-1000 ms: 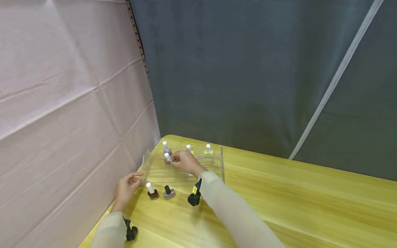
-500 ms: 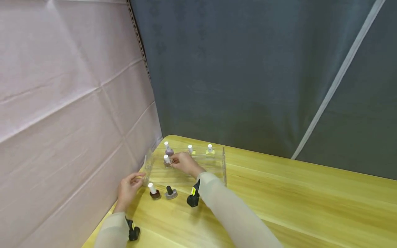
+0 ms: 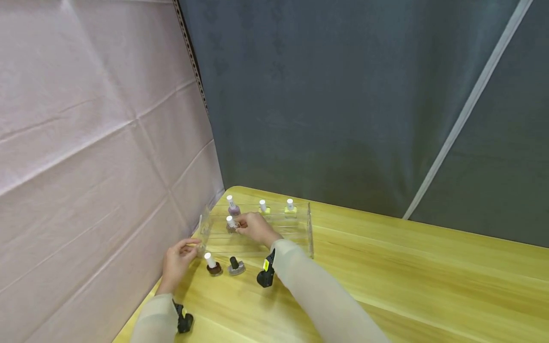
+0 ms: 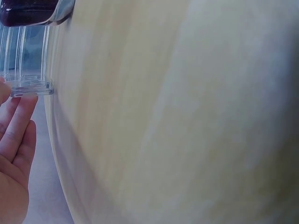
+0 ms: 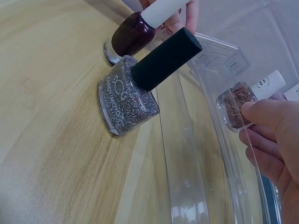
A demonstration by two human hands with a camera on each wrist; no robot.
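Note:
My right hand [image 3: 258, 227] pinches a nail polish bottle [image 5: 236, 105] with reddish-brown glitter and a white cap. It is held upright at the left part of a clear stepped acrylic rack [image 3: 257, 248]; whether its base touches the step I cannot tell. At the rack's left end, my left hand [image 3: 175, 263] grips the edge between thumb and fingers, seen partly in the left wrist view. In front of the rack stand a dark red nail polish bottle [image 3: 214, 268] with a white cap and a silver glitter nail polish bottle [image 5: 125, 98] with a black cap.
On the rack's back step stand a lilac nail polish bottle [image 3: 233, 209] and two yellow ones, the right yellow bottle [image 3: 290, 212] near the rack's right end. A pale cloth wall [image 3: 107, 166] borders the wooden table [image 3: 407, 271] on the left, a dark curtain [image 3: 326, 105] behind.
My right hand has lowered the reddish-brown glitter bottle slightly, toward the rack's front left. The left hand stays at the rack's end, and the other bottles stand where they were.

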